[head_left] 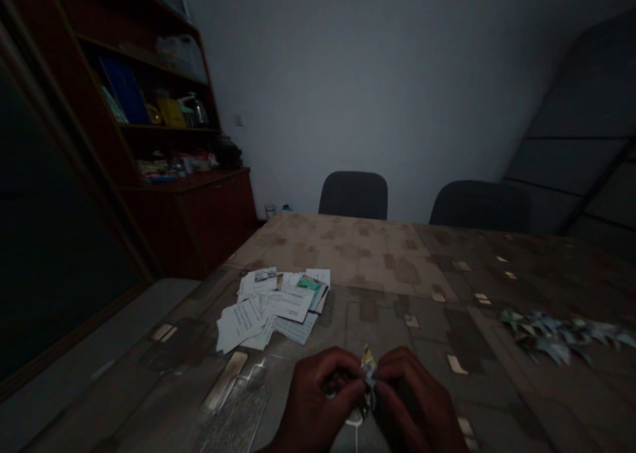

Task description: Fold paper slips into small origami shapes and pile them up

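A small piece of folded paper, with a yellow pointed tip, stands between my hands at the near side of the table. My left hand pinches it from the left, thumb and forefinger pressed together. From the right, my right hand pinches the same paper with its thumb and fingertips. Much of the paper is hidden by my fingers. Beyond my left hand lies a loose pile of small printed paper sheets, one with a green picture. Far to the right, several folded paper pieces lie in a cluster.
A patterned cloth covers the table. Two dark chairs, a left one and a right one, stand at its far edge before a pale wall. A dark red cabinet with loaded shelves is at the left. The room is dim.
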`<state>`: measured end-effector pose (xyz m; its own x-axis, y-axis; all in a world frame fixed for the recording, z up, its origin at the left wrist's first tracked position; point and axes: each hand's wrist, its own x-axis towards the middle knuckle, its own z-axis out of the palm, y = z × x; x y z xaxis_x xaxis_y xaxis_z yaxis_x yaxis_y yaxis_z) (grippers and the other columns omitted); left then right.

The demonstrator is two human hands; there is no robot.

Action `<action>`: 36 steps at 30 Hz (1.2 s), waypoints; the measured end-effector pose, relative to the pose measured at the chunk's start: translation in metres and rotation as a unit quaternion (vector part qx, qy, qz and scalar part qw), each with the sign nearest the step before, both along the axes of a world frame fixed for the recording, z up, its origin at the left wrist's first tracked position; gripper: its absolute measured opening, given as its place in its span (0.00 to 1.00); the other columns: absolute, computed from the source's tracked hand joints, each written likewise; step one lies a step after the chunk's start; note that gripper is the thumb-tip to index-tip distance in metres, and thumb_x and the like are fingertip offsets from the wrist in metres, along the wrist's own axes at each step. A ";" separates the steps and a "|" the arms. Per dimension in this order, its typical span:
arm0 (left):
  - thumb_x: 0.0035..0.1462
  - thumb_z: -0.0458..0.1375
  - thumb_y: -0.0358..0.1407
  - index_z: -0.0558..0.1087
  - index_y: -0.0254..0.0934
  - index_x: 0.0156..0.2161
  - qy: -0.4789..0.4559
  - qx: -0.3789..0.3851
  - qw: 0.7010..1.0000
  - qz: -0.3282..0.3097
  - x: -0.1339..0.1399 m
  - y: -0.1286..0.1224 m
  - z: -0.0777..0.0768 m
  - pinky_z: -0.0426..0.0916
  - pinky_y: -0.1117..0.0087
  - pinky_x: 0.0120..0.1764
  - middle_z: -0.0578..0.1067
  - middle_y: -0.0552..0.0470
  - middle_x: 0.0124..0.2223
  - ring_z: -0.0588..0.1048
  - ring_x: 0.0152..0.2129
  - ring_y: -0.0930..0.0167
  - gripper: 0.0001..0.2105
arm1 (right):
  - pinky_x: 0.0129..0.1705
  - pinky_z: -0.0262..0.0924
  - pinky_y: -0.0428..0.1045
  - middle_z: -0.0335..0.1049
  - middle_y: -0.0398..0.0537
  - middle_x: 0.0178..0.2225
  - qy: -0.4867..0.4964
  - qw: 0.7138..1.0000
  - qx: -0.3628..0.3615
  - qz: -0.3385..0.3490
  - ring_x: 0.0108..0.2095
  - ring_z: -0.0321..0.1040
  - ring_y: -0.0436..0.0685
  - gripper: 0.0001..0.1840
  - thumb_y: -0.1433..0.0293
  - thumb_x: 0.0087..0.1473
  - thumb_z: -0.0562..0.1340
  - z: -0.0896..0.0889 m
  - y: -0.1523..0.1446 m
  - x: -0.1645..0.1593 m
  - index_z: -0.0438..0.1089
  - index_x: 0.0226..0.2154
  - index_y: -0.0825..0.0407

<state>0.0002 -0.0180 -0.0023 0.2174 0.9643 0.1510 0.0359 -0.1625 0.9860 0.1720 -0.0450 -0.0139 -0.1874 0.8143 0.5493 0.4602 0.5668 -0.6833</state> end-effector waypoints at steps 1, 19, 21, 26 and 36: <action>0.44 0.60 0.25 0.76 0.33 0.24 -0.003 -0.005 1.000 -0.002 0.000 0.000 0.001 0.65 0.76 0.26 0.75 0.51 0.24 0.72 0.22 0.71 0.04 | 0.34 0.62 0.44 0.68 0.43 0.31 -0.002 1.000 -0.001 0.004 0.32 0.68 0.52 0.07 0.75 0.60 0.55 0.000 0.000 0.000 0.66 0.33 0.48; 0.44 0.64 0.32 0.71 0.33 0.22 -0.069 -0.078 0.994 0.019 0.005 0.001 -0.002 0.62 0.76 0.23 0.71 0.53 0.21 0.68 0.19 0.74 0.06 | 0.28 0.57 0.45 0.64 0.40 0.23 0.136 0.975 -0.170 -0.047 0.26 0.63 0.53 0.10 0.62 0.57 0.60 -0.002 0.002 -0.013 0.67 0.28 0.50; 0.44 0.64 0.30 0.70 0.34 0.23 -0.066 -0.082 0.994 0.027 0.006 0.001 -0.004 0.61 0.76 0.23 0.70 0.55 0.21 0.68 0.18 0.74 0.05 | 0.27 0.56 0.45 0.64 0.39 0.23 0.165 0.967 -0.186 -0.063 0.25 0.62 0.52 0.10 0.61 0.55 0.61 -0.002 0.001 -0.015 0.67 0.29 0.50; 0.44 0.62 0.28 0.70 0.36 0.28 -0.084 -0.056 0.994 0.040 0.006 0.003 -0.012 0.64 0.76 0.25 0.71 0.56 0.23 0.69 0.21 0.73 0.05 | 0.29 0.57 0.45 0.65 0.41 0.24 0.209 0.955 -0.194 -0.080 0.26 0.63 0.53 0.11 0.59 0.51 0.64 -0.001 0.000 -0.021 0.68 0.29 0.50; 0.46 0.63 0.29 0.72 0.35 0.29 -0.068 -0.050 0.996 0.023 0.005 0.000 -0.007 0.64 0.76 0.27 0.73 0.54 0.26 0.71 0.23 0.72 0.04 | 0.25 0.54 0.45 0.60 0.39 0.21 0.147 0.966 -0.201 -0.068 0.24 0.58 0.52 0.12 0.60 0.52 0.62 0.001 0.003 -0.015 0.66 0.24 0.51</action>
<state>0.0049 -0.0176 -0.0090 0.1559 0.9846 0.0792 -0.0947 -0.0649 0.9934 0.1571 -0.0423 -0.0127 0.0515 0.9793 0.1959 0.2643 0.1759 -0.9483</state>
